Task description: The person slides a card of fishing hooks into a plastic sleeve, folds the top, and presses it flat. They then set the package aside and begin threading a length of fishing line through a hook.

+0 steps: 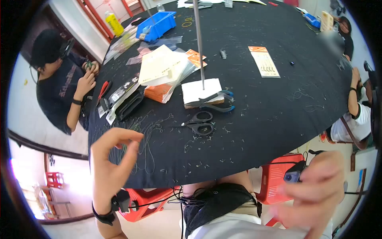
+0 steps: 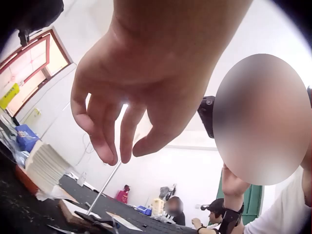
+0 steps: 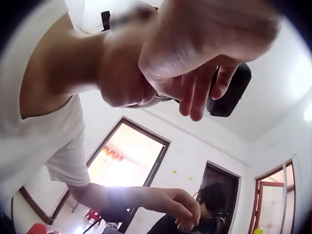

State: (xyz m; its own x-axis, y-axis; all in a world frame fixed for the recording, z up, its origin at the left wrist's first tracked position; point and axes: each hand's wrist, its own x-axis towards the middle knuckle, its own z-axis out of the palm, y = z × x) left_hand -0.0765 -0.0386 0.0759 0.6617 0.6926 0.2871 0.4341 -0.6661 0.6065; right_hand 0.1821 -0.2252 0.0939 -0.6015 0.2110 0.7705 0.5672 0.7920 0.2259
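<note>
My left hand point(image 1: 113, 159) is raised over the near left edge of the table, thumb and index finger curved towards each other. Nothing shows between them; in the left wrist view its fingers hang loosely. Blurred, my right hand point(image 1: 318, 187) is lifted at the lower right, past the table edge. In the right wrist view its loosely bent fingers are close to my face and a black device point(image 3: 230, 90); I see nothing held. Nearest the left hand are tangled thin lines point(image 1: 147, 139) and black scissors point(image 1: 191, 122). Blue-and-black pliers point(image 1: 217, 107) lie against a white-topped block point(image 1: 195, 89).
A metal rod point(image 1: 200, 47) rises from the block. Stacked cards point(image 1: 159, 67), black packages point(image 1: 129, 104), red-handled pliers point(image 1: 104, 89) and a blue bin point(image 1: 163, 26) lie left. A hook card point(image 1: 264, 63) is right of centre. People sit around the black-covered table point(image 1: 254, 127).
</note>
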